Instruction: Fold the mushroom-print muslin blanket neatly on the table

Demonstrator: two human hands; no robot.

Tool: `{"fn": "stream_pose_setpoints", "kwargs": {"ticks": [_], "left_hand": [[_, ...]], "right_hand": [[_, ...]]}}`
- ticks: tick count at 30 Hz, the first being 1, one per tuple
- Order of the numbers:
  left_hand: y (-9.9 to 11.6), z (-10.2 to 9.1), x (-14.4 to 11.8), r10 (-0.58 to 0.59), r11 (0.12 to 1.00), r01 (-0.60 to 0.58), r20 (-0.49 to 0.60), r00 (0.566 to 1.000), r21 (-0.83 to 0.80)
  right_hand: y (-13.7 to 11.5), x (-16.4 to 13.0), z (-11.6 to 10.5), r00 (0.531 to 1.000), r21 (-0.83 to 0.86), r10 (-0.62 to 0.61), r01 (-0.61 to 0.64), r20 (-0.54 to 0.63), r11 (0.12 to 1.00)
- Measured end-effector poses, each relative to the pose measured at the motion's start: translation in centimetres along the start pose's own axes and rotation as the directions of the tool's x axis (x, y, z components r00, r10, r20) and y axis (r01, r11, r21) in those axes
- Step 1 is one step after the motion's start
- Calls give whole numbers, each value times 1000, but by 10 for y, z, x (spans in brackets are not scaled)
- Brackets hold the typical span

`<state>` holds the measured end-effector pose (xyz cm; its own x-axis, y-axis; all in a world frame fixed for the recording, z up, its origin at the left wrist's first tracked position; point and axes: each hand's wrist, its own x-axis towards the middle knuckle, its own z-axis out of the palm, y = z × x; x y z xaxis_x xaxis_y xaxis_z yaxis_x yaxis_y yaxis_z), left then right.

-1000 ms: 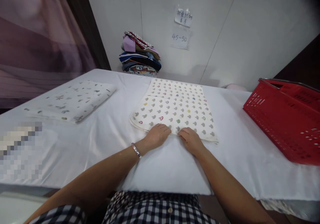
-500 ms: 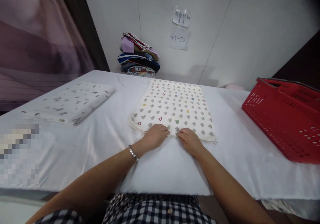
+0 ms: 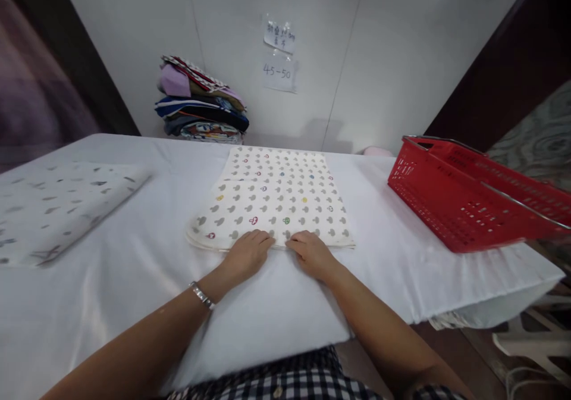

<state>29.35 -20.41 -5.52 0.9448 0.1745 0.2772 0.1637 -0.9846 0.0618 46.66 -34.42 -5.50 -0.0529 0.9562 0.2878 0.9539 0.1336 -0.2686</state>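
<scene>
A folded cream cloth (image 3: 274, 194) printed with small grey and coloured mushrooms lies flat on the white-covered table (image 3: 134, 269), straight in front of me. My left hand (image 3: 247, 254), with a metal bracelet on the wrist, rests with its fingers curled on the middle of the cloth's near edge. My right hand (image 3: 312, 254) lies right beside it on the same edge, fingertips almost touching the left hand's. Whether the fingers pinch the edge or only press on it does not show.
A second folded white cloth (image 3: 57, 206) with grey marks lies at the left. A stack of folded coloured fabrics (image 3: 200, 105) stands against the back wall under two paper notes (image 3: 279, 55). A red plastic basket (image 3: 468, 194) sits at the table's right end, near the edge.
My view has swung to the right, so the table's right end and the floor beyond now show. Both hands stay on the cloth's near edge as before.
</scene>
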Motion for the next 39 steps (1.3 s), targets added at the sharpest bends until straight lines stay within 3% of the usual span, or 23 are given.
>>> {"fn": "stream_pose_setpoints", "kwargs": {"ticks": [7,10,13,14,15,16,17,19,20,22,23,27,32,39], "left_hand": [[3,4,8,41,999,-41,-47,998,2],[7,6,14,49,999,-49,-28,998,12],[8,7,18,41,999,-41,2,999,32],[8,7,19,39,999,-39,9,999,37],[8,7,19,39,998,-40,14,999,38],[8,7,19,40,998,-41,17,999,37],[7,8,19,41,999,-41,19,999,34],[7,8,18,36,999,-36,14,999,19],[7,8,18,30,999,-30,9,999,9],[7,8,18,26,1000,-26,2,1000,-10],[7,8,18,27,999,-27,1,1000,-17],[7,9,17,22,1000,-22,-1,1000,-21],[7,11,14,20,1000,-20,-2,1000,-24],[8,10,13,6,999,-6,-18,1000,-33]], "right_hand": [[0,5,7,1000,-65,8,-7,3,998],[-2,1,4,1000,-9,11,-11,-22,1000],[7,-17,-8,974,121,102,-78,-202,990],[14,-26,-14,932,168,196,-149,-305,974],[22,-36,-21,858,223,319,-246,-402,943],[31,-46,-29,754,297,468,-366,-461,882],[41,-55,-37,640,389,626,-491,-445,779],[57,-70,-53,428,540,880,-700,-207,467],[63,-75,-59,344,564,937,-764,-59,315],[70,-79,-67,239,550,958,-828,161,114],[72,-78,-69,219,538,951,-840,217,71],[74,-69,-70,200,513,917,-858,344,-6],[71,-62,-69,216,506,892,-862,397,-17],[70,-66,-65,337,618,876,-784,344,59]]}}
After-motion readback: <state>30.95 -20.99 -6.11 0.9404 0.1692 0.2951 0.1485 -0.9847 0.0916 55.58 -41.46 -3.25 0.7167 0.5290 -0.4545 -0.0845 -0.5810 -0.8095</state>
